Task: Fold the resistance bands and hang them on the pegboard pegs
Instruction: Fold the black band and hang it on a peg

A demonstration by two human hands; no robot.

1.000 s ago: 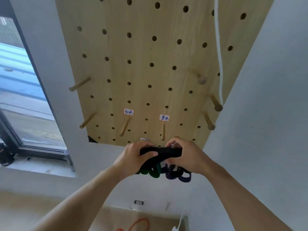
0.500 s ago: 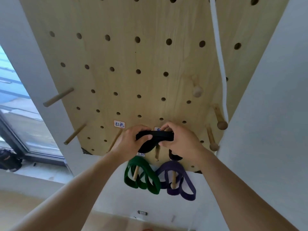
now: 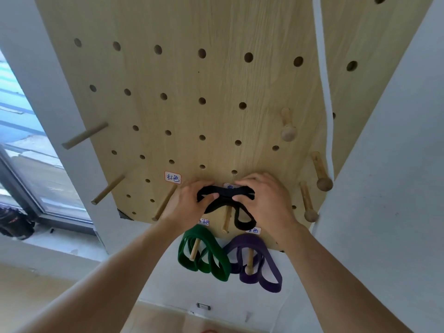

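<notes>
Large glass window with dark frame, white wall to its right, black bag on the sill below the window, small wall outlet low right of the window

1. We can't read the label behind the black band: band & fingers cover most of it.
2. The left hand hides most of a label just below it; the writing is too blurred for us to read.
3. The peg under the black band: its base is covered, so we can't tell whether the band is on it yet.
4. The pegboard top is cut off by the frame edge, as is the white strap at right.
5. A dark object at the far-left window sill is cropped & blurred.
</notes>
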